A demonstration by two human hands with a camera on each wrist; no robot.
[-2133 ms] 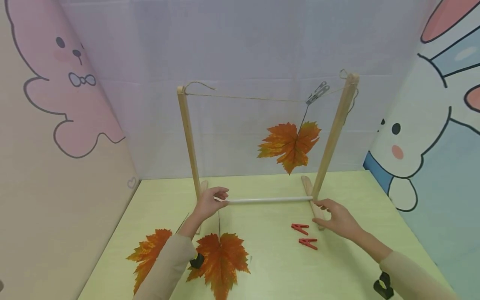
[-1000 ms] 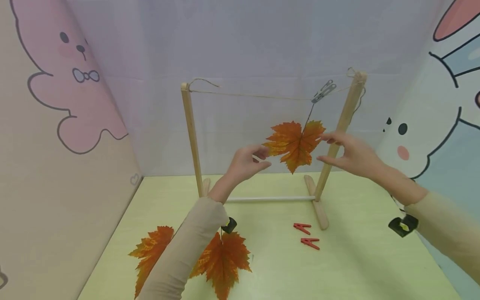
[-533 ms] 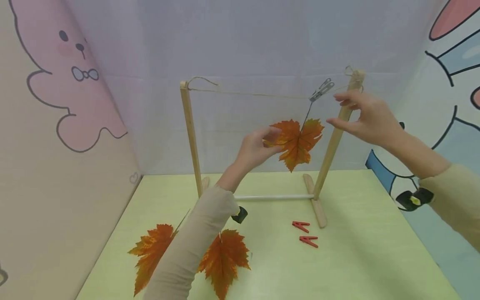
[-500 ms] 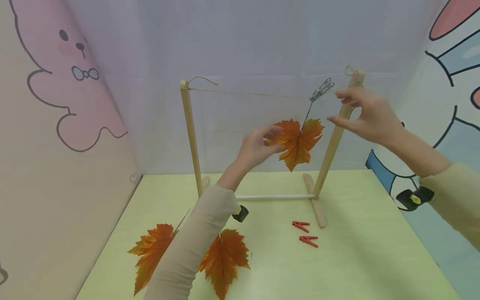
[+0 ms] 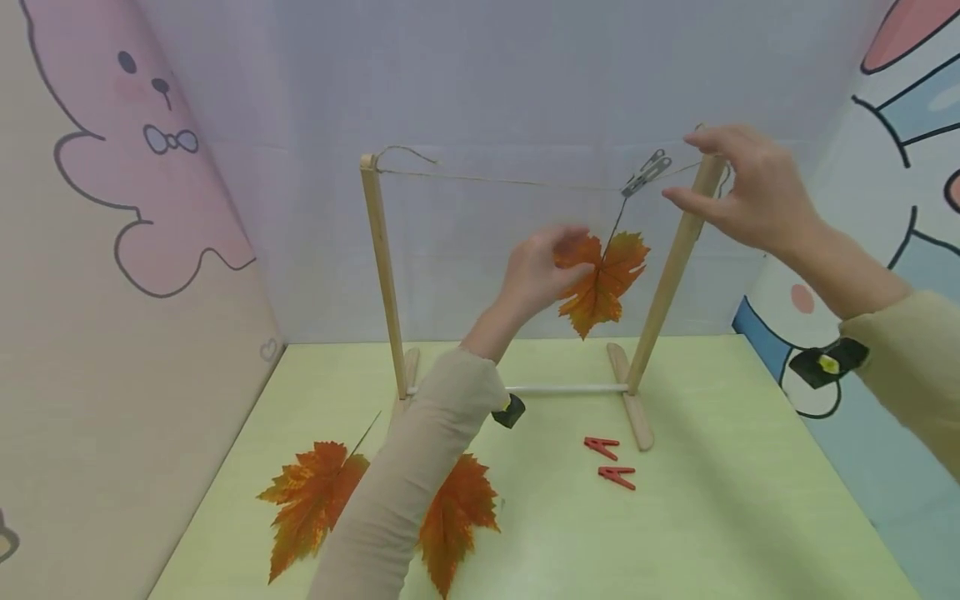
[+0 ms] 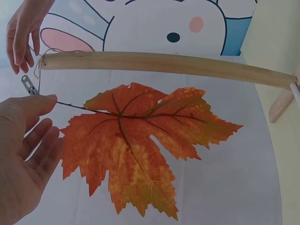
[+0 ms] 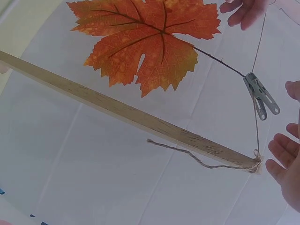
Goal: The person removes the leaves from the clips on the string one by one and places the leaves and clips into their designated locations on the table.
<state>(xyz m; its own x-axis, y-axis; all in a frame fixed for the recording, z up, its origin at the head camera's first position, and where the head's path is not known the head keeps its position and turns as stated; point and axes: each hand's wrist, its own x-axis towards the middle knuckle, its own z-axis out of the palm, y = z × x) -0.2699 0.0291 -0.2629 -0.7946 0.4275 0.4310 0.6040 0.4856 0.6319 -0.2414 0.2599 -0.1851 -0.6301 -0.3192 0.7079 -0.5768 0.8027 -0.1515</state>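
Observation:
An orange maple leaf (image 5: pixel 603 292) hangs by its dark stem from a grey clothespin (image 5: pixel 647 173), which is clipped on a thin string (image 5: pixel 487 179). The string runs between two wooden posts, tied near the top of each. My left hand (image 5: pixel 536 271), fingers and thumb loosely bent, overlaps the left part of this leaf in the head view; the left wrist view shows nothing between them. Thumb and fingers spread apart, my right hand (image 5: pixel 765 187) is beside the clothespin, near the top of the right post (image 5: pixel 667 292). It holds nothing in the right wrist view.
Two more maple leaves lie on the table: one leaf (image 5: pixel 307 500) at the left, another leaf (image 5: pixel 461 508) partly behind my left sleeve. Two red clothespins (image 5: pixel 617 477) lie right of centre. A white rod (image 5: pixel 570 389) joins the posts low down. Printed walls stand around.
Both hands have left the white rod and risen, the left to the hanging leaf, the right to the top of the right post. The leaf and grey clothespin still hang on the string.

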